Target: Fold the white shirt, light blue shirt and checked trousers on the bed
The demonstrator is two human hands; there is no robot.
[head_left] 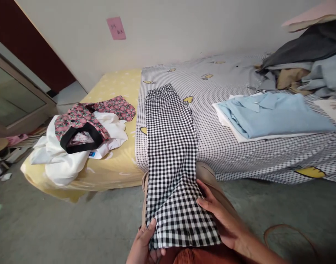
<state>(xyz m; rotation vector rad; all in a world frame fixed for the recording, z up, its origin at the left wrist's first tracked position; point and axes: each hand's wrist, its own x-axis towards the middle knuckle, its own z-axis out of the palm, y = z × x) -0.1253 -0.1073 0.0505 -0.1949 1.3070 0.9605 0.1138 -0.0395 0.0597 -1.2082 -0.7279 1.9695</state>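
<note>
Black-and-white checked trousers [172, 146] lie lengthwise, folded leg on leg, with the gathered waistband on the bed and the hems over my lap. My left hand [146, 238] pinches the lower left corner of the hem, thumb on top and fingertips beneath. On the other side, my right hand [216, 209] rests along the right edge of the leg, with thumb and forefinger apart on the cloth and the other fingers hidden under it. Wrinkles run across the cloth between both hands.
Folded shirts, a light blue one [275, 113] on top, lie on the checked bedsheet [225, 77]. Clothes are heaped [308, 55] at the far right. On the yellow sheet [121, 172] sit a floral garment [82, 119] with a black band and white cloth [62, 168].
</note>
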